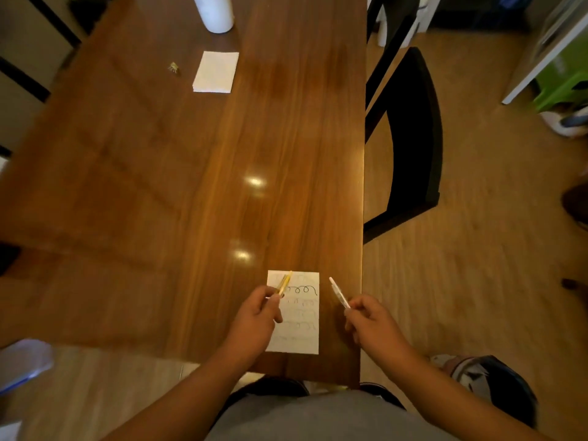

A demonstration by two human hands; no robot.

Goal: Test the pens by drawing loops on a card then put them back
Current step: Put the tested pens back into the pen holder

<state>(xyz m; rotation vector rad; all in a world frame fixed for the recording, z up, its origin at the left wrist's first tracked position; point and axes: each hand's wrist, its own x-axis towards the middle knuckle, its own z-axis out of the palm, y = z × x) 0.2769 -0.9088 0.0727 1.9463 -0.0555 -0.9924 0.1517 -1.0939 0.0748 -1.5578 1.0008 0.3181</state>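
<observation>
A white card (pixel 302 329) is found lying flat on the wooden table (pixel 191 170), close to the near edge and toward the right-hand side. One bold row of dark loops is seen near its top. Fainter rows of marks are made out below it, but their form cannot be read.

The left hand (pixel 254 316) is positioned over the card's left edge. Its fingers are curled round the lower end of a yellow pen (pixel 284 283), which is angled up and away across the card's top left corner. Whether one barrel or two is held there cannot be determined through the blur.

The right hand (pixel 372 323) is held just right of the card, above the table's right edge. A white pen (pixel 339 292) is pinched at its lower end, with its free end pointed up and to the left. No contact with the card is observed.

Further items are noted well apart at the far end of the table:
- a folded white paper (pixel 215 71)
- a small yellowish object (pixel 173 68) beside it
- a white cylinder (pixel 213 12) at the far edge

A black chair (pixel 413 138) is placed along the table's right side.
</observation>
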